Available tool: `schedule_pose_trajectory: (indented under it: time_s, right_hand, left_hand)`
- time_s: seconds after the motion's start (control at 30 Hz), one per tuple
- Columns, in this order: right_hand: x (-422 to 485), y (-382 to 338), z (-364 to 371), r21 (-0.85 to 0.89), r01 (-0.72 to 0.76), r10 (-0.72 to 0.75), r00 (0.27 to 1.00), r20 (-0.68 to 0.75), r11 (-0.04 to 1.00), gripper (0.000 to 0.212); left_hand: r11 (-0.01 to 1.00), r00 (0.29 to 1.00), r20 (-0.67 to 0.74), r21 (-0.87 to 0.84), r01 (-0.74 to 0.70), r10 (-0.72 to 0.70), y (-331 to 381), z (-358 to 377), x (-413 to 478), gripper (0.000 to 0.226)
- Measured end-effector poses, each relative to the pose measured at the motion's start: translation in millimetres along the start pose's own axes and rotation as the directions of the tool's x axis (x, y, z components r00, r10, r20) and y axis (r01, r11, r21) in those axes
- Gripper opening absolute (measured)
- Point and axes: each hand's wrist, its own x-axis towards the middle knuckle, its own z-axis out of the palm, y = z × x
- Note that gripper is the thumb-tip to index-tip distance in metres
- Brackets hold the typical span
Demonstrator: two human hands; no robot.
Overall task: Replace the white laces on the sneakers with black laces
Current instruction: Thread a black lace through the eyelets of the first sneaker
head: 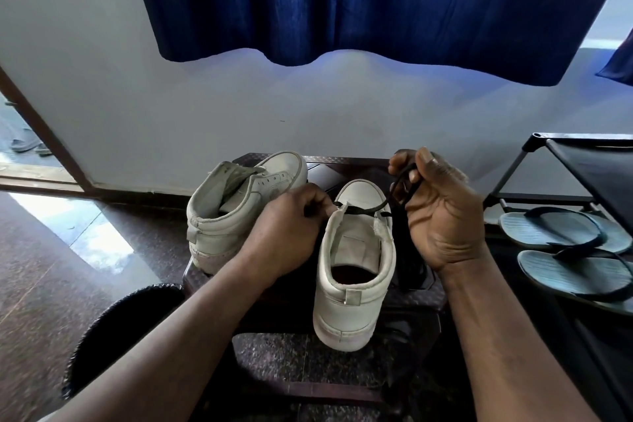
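Relacing barely begun, no white laces left in either sneaker.
Black lace (363,211) crosses only the right sneaker's (352,271) toe-end eyelets on the table (346,166); left hand (287,229) pinches one end, right hand (442,212) grips the other; left sneaker (239,202) unlaced.

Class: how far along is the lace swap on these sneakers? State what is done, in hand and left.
Done: no white laces show on either sneaker. In hand: one black lace crosses the right sneaker near its toe; the left hand pinches one end, the right hand holds the other. Left: that sneaker's remaining eyelets and the whole left sneaker, its eyelets bare.
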Motion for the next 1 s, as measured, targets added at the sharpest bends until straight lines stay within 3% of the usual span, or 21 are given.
schedule_pose_trajectory:
  time_s: [0.1,0.17,0.23,0.3,0.37,0.43,0.5,0.57,0.7,0.8,0.9,1.0]
  right_hand:
    - [-1,0,1,-0.041,-0.004,0.004,1.0,-0.012,0.999,0.037]
    - [-1,-1,-1,-0.078,-0.002,0.0,1.0,-0.021,0.997,0.034]
    - [-1,-3,-4,-0.102,0.003,-0.007,0.999,-0.032,0.995,0.029]
    - [-1,-5,-6,-0.101,0.018,-0.02,1.0,-0.02,0.995,0.033]
    - [-1,-6,-6,-0.087,0.03,-0.031,1.0,-0.005,0.996,0.034]
    - [0,-5,-6,-0.086,0.028,-0.028,1.0,0.001,0.996,0.03]
    - [0,-5,-3,-0.087,0.025,-0.025,1.0,0.002,0.996,0.023]
    - [-1,-3,-2,-0.097,0.026,-0.025,1.0,0.013,0.995,0.023]
    - [-2,2,3,-0.095,0.014,-0.015,1.0,-0.008,0.995,0.022]
    - [-2,4,4,-0.138,0.026,-0.026,1.0,0.003,0.99,0.025]
    - [0,8,1,-0.194,0.02,-0.017,1.0,0.016,0.981,0.022]
    - [1,17,-5,-0.334,0.037,-0.021,0.999,0.051,0.942,0.026]
  left_hand:
    - [0.998,1.0,-0.005,0.064,-0.016,0.016,2,5,2,0.015]
    - [0.947,0.999,-0.015,0.317,-0.044,0.051,4,2,2,0.012]
    - [0.827,1.0,-0.011,0.562,-0.016,0.027,3,0,-3,0.016]
    - [0.77,1.0,0.011,0.638,0.015,-0.028,1,1,-9,0.021]
    - [0.799,1.0,-0.012,0.602,-0.001,0.01,2,0,-11,0.017]
    - [0.919,0.996,-0.078,0.395,0.001,0.032,4,-3,-6,0.009]
    - [0.984,0.999,-0.049,0.177,0.009,0.0,3,-6,0,0.006]
    - [0.996,1.0,0.027,0.084,0.01,-0.013,0,-4,1,0.008]
    - [0.999,0.999,0.03,0.023,0.029,-0.03,-1,2,3,0.011]
    - [0.966,0.999,0.004,0.253,-0.046,0.047,1,-2,2,0.014]
    - [0.779,0.998,0.027,0.625,-0.056,0.05,2,-5,-6,0.016]
    - [0.726,0.999,0.035,0.687,-0.032,0.012,3,-5,-12,0.018]
